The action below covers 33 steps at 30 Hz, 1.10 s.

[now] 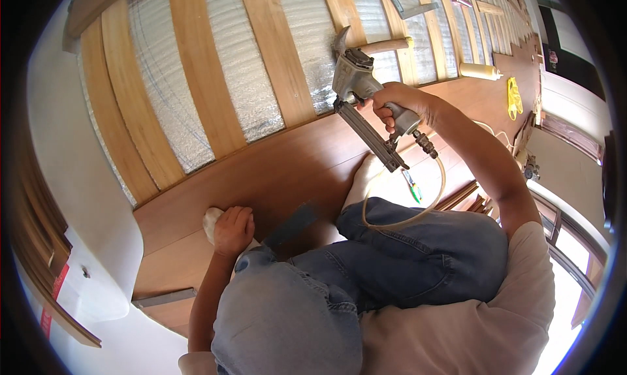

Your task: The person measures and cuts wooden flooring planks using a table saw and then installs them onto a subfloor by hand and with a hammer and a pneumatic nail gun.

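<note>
My right hand (403, 106) grips the handle of a grey pneumatic nail gun (358, 75), raised above the floorboards with its long magazine slanting down to the right. A pale air hose (444, 179) loops from its coupling across my jeans. My left hand (235, 230) rests low over my left foot in a pale sock (210, 225), fingers bent and pressed together; its palm side is hidden. Beneath both hands lie reddish-brown floorboards (274, 159). Just behind the nail gun, a claw hammer (385, 46) with a wooden handle lies across the battens.
Wooden battens (199, 68) run over silvery foil underlay (251, 81) beyond the boards. A try square (411, 11) lies on them. Rightward are a cream bottle (480, 71) and a yellow plastic bag (514, 99). A green-handled tool (413, 187) lies near my knee. A white wall (85, 146) bounds the left.
</note>
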Each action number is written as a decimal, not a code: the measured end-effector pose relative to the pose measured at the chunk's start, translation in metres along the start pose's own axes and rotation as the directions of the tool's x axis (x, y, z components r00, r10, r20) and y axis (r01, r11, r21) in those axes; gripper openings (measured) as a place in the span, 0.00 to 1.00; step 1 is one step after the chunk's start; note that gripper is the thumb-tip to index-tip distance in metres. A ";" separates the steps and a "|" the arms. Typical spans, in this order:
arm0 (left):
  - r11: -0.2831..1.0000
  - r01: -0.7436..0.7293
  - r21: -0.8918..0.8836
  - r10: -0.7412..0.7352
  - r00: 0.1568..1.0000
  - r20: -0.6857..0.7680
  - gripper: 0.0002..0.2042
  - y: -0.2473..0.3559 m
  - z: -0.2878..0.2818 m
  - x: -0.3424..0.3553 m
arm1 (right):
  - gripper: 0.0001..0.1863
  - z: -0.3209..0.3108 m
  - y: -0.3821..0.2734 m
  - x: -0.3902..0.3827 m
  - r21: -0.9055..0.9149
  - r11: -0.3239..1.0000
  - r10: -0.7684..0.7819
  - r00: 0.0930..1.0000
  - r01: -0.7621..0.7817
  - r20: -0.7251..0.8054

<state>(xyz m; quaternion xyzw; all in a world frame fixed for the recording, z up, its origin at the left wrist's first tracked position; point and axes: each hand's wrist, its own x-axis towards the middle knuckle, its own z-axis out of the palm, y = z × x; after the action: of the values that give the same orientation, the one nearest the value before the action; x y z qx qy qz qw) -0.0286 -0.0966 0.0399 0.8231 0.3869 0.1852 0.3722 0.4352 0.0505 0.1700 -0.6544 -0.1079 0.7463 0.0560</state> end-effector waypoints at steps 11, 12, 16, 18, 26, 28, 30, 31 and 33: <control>0.977 -0.014 0.210 0.003 0.999 0.051 0.06 0.004 0.004 0.001 | 0.15 -0.081 0.016 -0.014 0.013 1.000 -0.001 0.998 0.002 -0.070; 0.991 0.026 0.132 -0.033 0.998 0.052 0.05 0.011 -0.003 0.012 | 0.17 -0.081 0.018 -0.013 0.014 1.000 -0.014 0.998 0.015 -0.066; 0.996 0.068 0.059 -0.071 0.996 0.047 0.05 0.015 -0.006 0.015 | 0.18 -0.083 0.017 -0.015 -0.024 1.000 -0.011 0.998 0.010 -0.059; 0.995 0.074 0.061 -0.078 0.996 0.051 0.06 0.014 -0.004 0.017 | 0.18 -0.096 0.016 -0.020 -0.023 1.000 -0.001 0.997 -0.001 -0.074; 0.994 0.082 0.070 -0.085 0.996 0.038 0.06 0.002 0.005 0.000 | 0.16 -0.111 0.017 -0.024 -0.023 1.000 0.004 0.996 -0.006 -0.089; 0.971 0.027 0.239 -0.043 0.997 0.062 0.06 -0.015 0.022 -0.020 | 0.15 -0.118 0.019 -0.027 -0.007 1.000 0.025 0.997 -0.026 -0.071; 0.957 0.088 0.275 -0.098 0.995 0.023 0.06 0.000 0.020 -0.011 | 0.15 -0.119 0.023 -0.025 -0.029 0.999 0.025 0.996 -0.028 -0.085; 0.958 0.118 0.260 -0.122 0.992 0.000 0.06 0.006 0.015 -0.002 | 0.16 -0.119 0.024 -0.028 -0.048 0.999 0.018 0.994 -0.024 -0.110; 0.978 0.128 0.163 -0.133 0.991 0.020 0.07 0.012 0.004 0.010 | 0.17 -0.124 0.027 -0.026 -0.049 0.999 -0.010 0.996 0.006 -0.084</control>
<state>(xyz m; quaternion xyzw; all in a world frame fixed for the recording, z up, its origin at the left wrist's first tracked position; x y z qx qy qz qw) -0.0137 -0.0960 0.0463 0.8260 0.4481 0.1158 0.3218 0.5628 0.0292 0.1744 -0.6861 -0.1261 0.7149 0.0478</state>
